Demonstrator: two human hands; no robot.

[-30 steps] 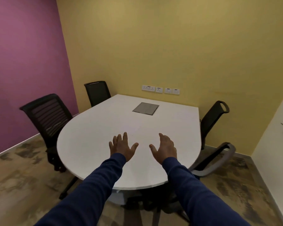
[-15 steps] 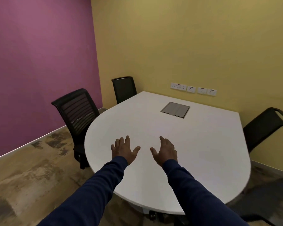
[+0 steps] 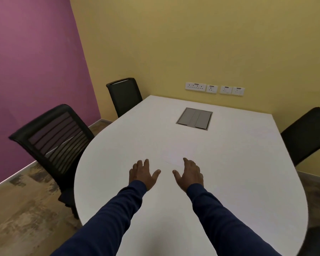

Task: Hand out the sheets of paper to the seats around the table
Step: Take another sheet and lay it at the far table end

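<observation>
My left hand (image 3: 143, 174) and my right hand (image 3: 189, 174) are stretched out side by side over the near half of the white oval table (image 3: 238, 172). Both are palm down with fingers spread and hold nothing. Just beyond my right fingertips a faint thin edge shows on the tabletop, possibly a white sheet of paper (image 3: 175, 157); it blends with the table and I cannot tell for sure. Three black seats stand around the table: a mesh-back chair (image 3: 52, 137) at the left, another chair (image 3: 125, 95) at the far left, and a third chair (image 3: 307, 133) at the right.
A grey cable hatch (image 3: 194, 118) is set into the far half of the tabletop. Wall sockets (image 3: 214, 88) sit on the yellow wall behind the table. A purple wall closes the left side. Patterned floor lies open at the lower left.
My view has come closer to the table and swung rightward, so the left chairs and the table look larger. Both hands keep the same spread pose above the tabletop.
</observation>
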